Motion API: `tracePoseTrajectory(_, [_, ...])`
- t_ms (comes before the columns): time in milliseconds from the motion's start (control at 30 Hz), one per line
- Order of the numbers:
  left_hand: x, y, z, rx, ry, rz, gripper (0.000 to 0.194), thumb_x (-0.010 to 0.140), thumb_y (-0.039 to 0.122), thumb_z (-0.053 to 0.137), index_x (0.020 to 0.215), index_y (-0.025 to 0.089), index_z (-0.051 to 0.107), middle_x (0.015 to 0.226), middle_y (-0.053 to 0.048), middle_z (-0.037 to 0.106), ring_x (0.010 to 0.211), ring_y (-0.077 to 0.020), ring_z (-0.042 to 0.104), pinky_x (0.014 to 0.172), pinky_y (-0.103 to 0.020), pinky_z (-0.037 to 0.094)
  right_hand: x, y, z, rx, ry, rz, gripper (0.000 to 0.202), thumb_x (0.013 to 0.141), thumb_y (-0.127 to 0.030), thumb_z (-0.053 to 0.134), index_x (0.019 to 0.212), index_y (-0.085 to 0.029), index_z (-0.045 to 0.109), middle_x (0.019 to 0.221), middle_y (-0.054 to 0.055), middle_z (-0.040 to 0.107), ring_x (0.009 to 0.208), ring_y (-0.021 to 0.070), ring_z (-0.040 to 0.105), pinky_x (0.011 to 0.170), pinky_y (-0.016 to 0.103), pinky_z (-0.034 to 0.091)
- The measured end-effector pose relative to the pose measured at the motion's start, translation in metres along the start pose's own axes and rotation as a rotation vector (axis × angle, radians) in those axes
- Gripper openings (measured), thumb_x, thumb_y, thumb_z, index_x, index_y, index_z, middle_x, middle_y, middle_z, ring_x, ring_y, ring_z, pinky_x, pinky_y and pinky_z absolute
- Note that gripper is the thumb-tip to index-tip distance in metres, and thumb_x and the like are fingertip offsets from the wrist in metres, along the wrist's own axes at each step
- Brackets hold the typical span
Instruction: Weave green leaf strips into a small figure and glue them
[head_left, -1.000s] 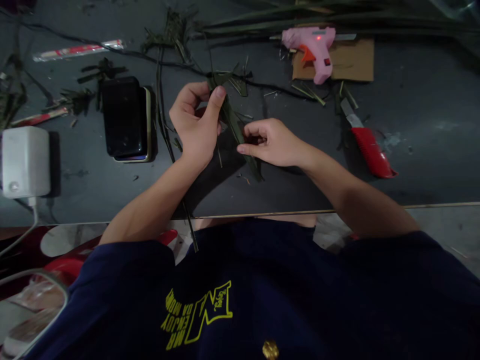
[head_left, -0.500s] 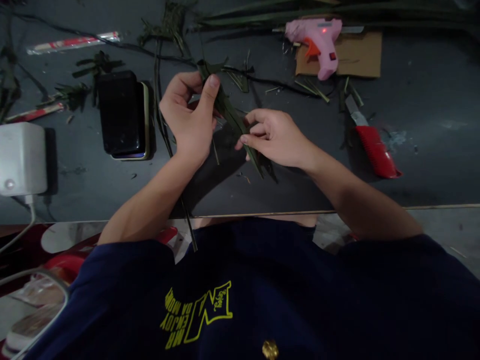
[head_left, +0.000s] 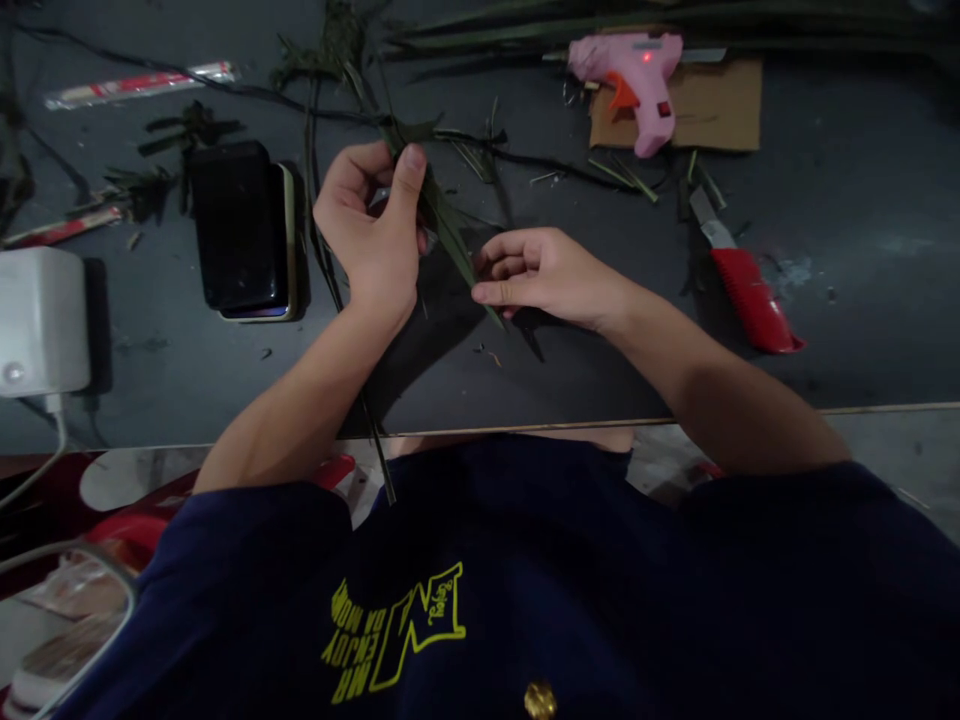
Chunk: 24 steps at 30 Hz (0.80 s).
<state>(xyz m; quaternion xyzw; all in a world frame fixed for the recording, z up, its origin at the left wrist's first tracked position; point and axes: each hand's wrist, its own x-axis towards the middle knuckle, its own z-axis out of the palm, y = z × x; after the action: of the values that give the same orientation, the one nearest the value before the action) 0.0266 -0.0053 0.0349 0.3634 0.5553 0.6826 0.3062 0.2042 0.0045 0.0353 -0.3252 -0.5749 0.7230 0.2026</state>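
Observation:
A folded green leaf strip (head_left: 450,232) slants between my two hands above the dark table. My left hand (head_left: 373,220) pinches its upper end between thumb and fingers. Lower down, my right hand (head_left: 544,275) closes thumb and fingers on the strip near its pointed tip. The leaf's upper end has a short piece sticking out sideways past my left thumb. Part of the fold is hidden behind my left fingers. A long thin leaf strip (head_left: 322,250) runs beside my left wrist and hangs over the table edge.
A pink glue gun (head_left: 656,85) with a lit red light lies on cardboard (head_left: 724,120). A red-handled knife (head_left: 754,295) is at right. Stacked phones (head_left: 236,225), a white power adapter (head_left: 41,320) and a wrapped red-white stick (head_left: 142,85) are at left. Leaf scraps (head_left: 191,128) lie about.
My right hand has shifted slightly along the leaf strip, and the strip looks narrower and turned. My left hand keeps its pinch, a little further left.

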Motion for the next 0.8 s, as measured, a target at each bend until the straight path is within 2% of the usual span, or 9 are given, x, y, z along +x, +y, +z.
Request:
tracePoseTrajectory(167, [-0.003, -0.001, 0.000, 0.012, 0.014, -0.043, 0.024, 0.093, 0.021, 0.072, 0.078, 0.021, 0.054, 0.063, 0.008, 0.047, 0.047, -0.0063, 0.029, 0.045, -0.033, 0.020, 0.001, 0.000, 0.001, -0.141, 0.030, -0.070, 0.020, 0.081, -0.013, 0.082, 0.079, -0.014, 0.062, 0.066, -0.003, 0.063, 0.053, 0.0066, 0.056, 0.049, 0.021, 0.048])
tracePoseTrajectory(300, [-0.010, -0.002, 0.000, 0.042, -0.020, -0.004, 0.020, 0.095, 0.025, 0.073, 0.083, 0.023, 0.057, 0.074, 0.007, 0.053, 0.052, -0.0070, 0.035, 0.049, -0.032, 0.026, 0.000, -0.002, 0.002, -0.344, 0.043, -0.016, 0.024, 0.089, -0.006, 0.071, 0.073, -0.016, 0.055, 0.062, -0.004, 0.061, 0.048, 0.0066, 0.057, 0.045, 0.021, 0.044])
tracePoseTrajectory(433, [-0.015, -0.001, -0.001, 0.016, -0.033, 0.076, 0.022, 0.092, 0.031, 0.077, 0.081, 0.026, 0.058, 0.074, 0.007, 0.054, 0.048, -0.0077, 0.033, 0.047, -0.034, 0.026, -0.003, -0.003, 0.004, -0.510, 0.064, -0.023, 0.030, 0.094, -0.007, 0.062, 0.073, -0.020, 0.046, 0.055, -0.006, 0.057, 0.044, 0.0087, 0.056, 0.045, 0.024, 0.042])
tracePoseTrajectory(667, [-0.009, -0.004, -0.003, 0.038, -0.007, 0.032, 0.026, 0.094, 0.026, 0.076, 0.085, 0.023, 0.052, 0.078, 0.007, 0.053, 0.053, -0.0055, 0.039, 0.049, -0.029, 0.033, -0.009, -0.007, 0.008, -0.586, 0.098, -0.061, 0.032, 0.095, -0.008, 0.060, 0.075, -0.023, 0.041, 0.054, -0.007, 0.055, 0.046, 0.0110, 0.057, 0.050, 0.028, 0.040])
tracePoseTrajectory(800, [-0.008, -0.004, -0.006, 0.053, -0.025, 0.092, 0.032, 0.088, 0.043, 0.081, 0.084, 0.028, 0.054, 0.077, 0.007, 0.055, 0.055, -0.0082, 0.042, 0.047, -0.030, 0.036, -0.011, -0.010, 0.011, -0.709, 0.103, -0.120, 0.043, 0.097, -0.013, 0.057, 0.064, -0.023, 0.033, 0.049, -0.005, 0.054, 0.046, 0.0108, 0.057, 0.055, 0.028, 0.040])
